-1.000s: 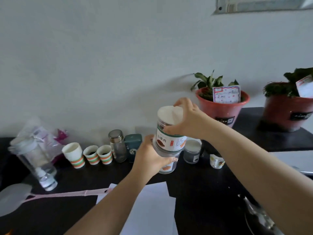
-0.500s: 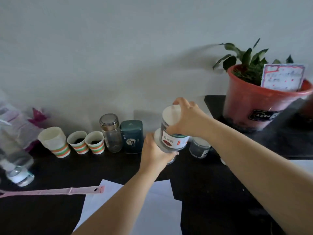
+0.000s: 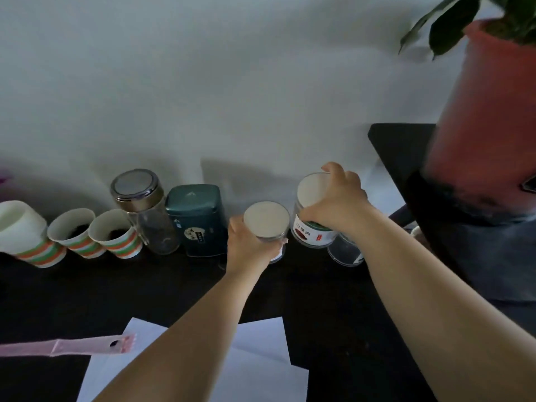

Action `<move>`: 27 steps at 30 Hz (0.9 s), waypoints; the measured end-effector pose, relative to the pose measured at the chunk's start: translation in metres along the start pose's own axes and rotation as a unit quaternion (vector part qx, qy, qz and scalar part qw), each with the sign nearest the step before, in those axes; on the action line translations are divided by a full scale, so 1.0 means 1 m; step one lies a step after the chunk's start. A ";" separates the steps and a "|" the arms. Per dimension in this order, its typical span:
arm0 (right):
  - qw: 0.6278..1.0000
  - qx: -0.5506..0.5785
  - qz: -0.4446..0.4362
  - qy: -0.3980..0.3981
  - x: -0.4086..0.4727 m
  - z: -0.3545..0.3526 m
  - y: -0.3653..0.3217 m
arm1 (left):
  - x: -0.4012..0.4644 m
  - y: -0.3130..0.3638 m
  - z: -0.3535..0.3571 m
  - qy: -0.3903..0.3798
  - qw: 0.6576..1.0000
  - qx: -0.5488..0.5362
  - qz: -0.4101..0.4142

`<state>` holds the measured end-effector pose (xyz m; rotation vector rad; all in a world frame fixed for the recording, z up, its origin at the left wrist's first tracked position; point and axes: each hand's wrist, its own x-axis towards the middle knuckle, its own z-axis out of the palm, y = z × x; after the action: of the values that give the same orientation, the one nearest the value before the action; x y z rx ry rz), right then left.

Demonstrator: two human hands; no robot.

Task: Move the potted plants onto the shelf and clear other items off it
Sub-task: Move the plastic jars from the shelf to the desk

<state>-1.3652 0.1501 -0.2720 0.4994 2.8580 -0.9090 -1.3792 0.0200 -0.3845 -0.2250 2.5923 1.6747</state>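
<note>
Flanking two hand-held jars [image 3: 266, 227]: three striped cups [image 3: 74, 232], one tin [image 3: 197, 219]

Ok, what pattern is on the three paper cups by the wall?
Orange and green horizontal stripes on white paper cups, seen in the head view.

Both hands grip white-lidded jars — left hand [image 3: 246, 248], right hand [image 3: 336, 207].

Both forearms were bare as far as the frame showed — no sleeve, cuff, watch or band lay on either wrist. The left hand [image 3: 249, 250] wore no ring or glove that could be seen, and the right hand [image 3: 336, 204] was likewise uncovered. The fingernails, where visible, looked short and plain — blur hid finer detail.
</note>
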 end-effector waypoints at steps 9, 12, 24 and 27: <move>0.998 0.039 -0.035 -0.043 0.017 0.029 0.039 | 0.009 -0.016 0.005 0.000 0.999 0.037 0.028; 0.994 0.054 -0.064 -0.068 0.021 0.035 0.050 | 0.008 -0.019 0.001 -0.015 0.996 0.061 0.060; 0.977 -0.127 -0.116 -0.128 0.037 0.041 0.067 | 0.022 -0.026 -0.019 -0.100 0.984 0.126 0.082; 0.969 -0.159 -0.124 -0.140 0.040 0.037 0.065 | 0.024 -0.024 -0.019 -0.105 0.982 0.136 0.084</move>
<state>-1.3812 0.1901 -0.3459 -0.0212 2.7598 -0.4812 -1.3983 -0.0098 -0.4013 0.1762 2.6968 1.2810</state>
